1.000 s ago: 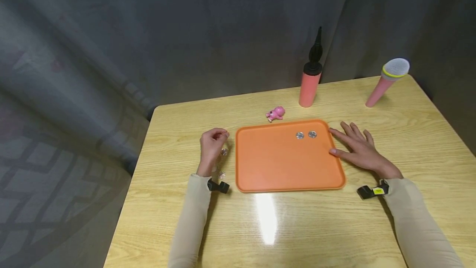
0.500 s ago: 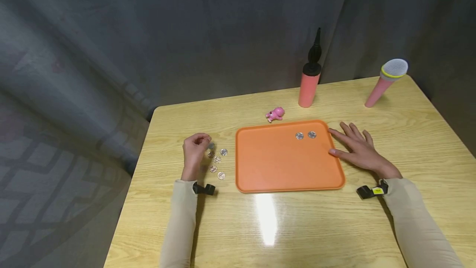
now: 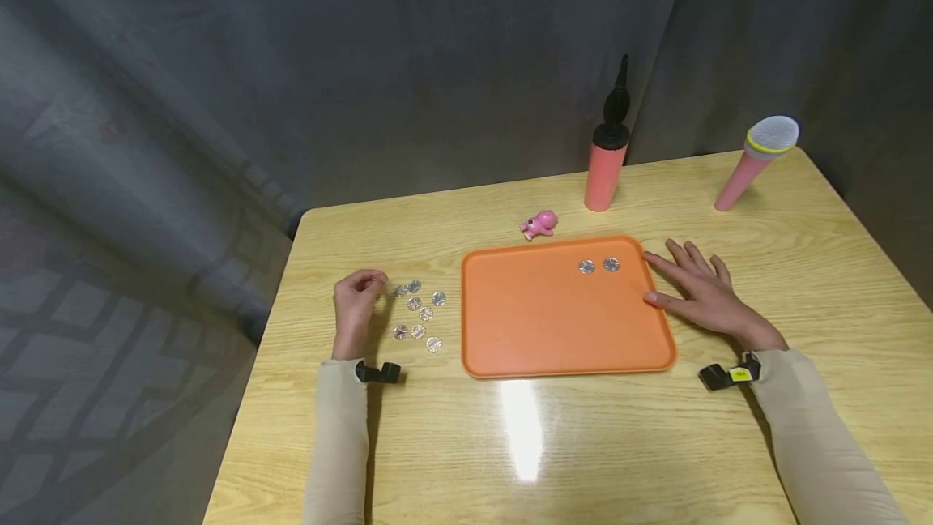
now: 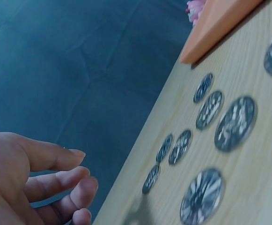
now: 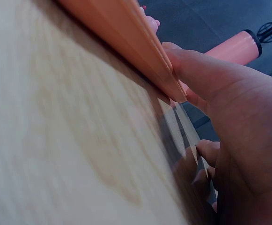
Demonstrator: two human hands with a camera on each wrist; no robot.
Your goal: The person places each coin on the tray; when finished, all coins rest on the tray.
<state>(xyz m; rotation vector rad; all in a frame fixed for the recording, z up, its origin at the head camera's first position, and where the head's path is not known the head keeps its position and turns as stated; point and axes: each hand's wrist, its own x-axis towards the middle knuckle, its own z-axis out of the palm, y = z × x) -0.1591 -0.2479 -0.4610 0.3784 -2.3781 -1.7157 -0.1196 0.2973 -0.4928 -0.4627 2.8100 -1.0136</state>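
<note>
Several silver coins point(image 3: 426, 313) lie loose on the wooden table, between my left hand point(image 3: 355, 306) and the orange tray point(image 3: 557, 322). Just left of them, the left hand hovers with loosely bent fingers and its thumb close to the fingertips. In the left wrist view nothing shows between those fingers point(image 4: 56, 185), and the coins point(image 4: 202, 196) lie beyond them. Two more coins point(image 3: 599, 265) sit inside the tray near its upper right corner. My right hand point(image 3: 703, 294) has its fingers spread, with thumb and index finger touching the tray's right rim.
Behind the tray lies a small pink toy figure point(image 3: 539, 224). A pink hand pump with a black top point(image 3: 607, 172) stands near the back edge. Farther right is a pink toy microphone point(image 3: 754, 160). A dark curtain point(image 3: 466, 71) hangs behind the table.
My left hand has moved left from beside the tray, past the coins, uncovering more of them. The right hand and the tray have stayed in place.
</note>
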